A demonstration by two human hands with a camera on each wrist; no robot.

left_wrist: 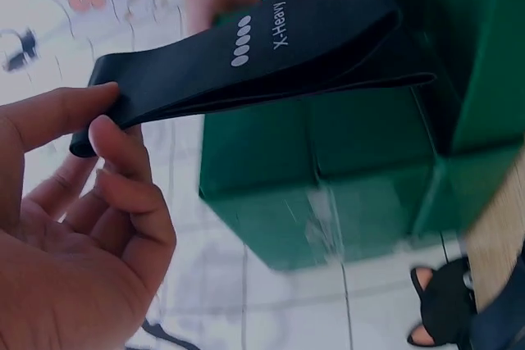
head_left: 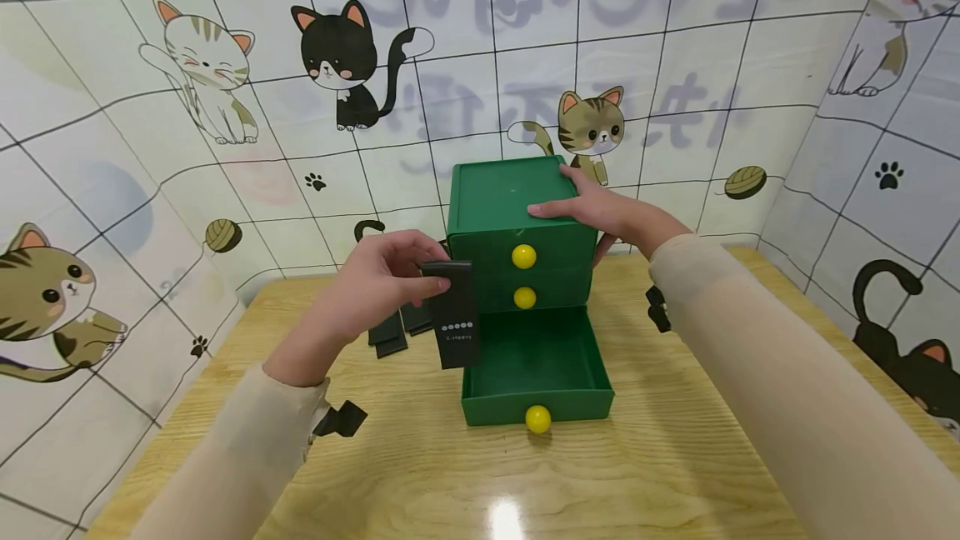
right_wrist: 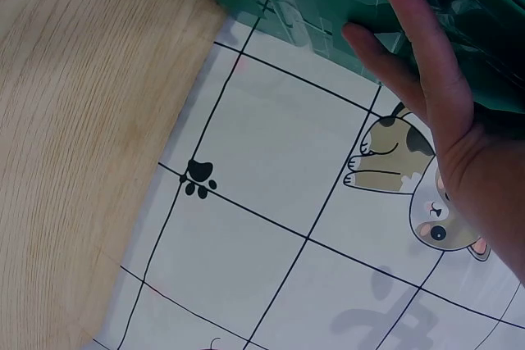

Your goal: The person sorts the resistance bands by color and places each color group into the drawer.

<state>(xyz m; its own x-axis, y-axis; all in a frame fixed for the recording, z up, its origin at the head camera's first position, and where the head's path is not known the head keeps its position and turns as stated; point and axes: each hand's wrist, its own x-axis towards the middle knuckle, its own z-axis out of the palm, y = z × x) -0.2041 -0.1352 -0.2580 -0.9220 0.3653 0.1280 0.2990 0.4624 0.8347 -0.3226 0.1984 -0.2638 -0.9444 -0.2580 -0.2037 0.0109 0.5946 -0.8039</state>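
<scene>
My left hand pinches one end of a black resistance loop band between thumb and fingers. The flattened band hangs down, its white X-Heavy print facing me, and overlaps the left edge of a pulled-out bottom drawer. In the left wrist view the loop's far end gapes slightly beside the green plastic. My right hand rests on the upper right edge of the green drawer box. Some of its fingers lie on top, while others reach straight down the taped side.
Several folded black bands lie on the wooden table, left of the box. Two upper drawers with yellow ball knobs are closed. The open drawer has a yellow knob too. A cat-print cloth hangs behind and at both sides.
</scene>
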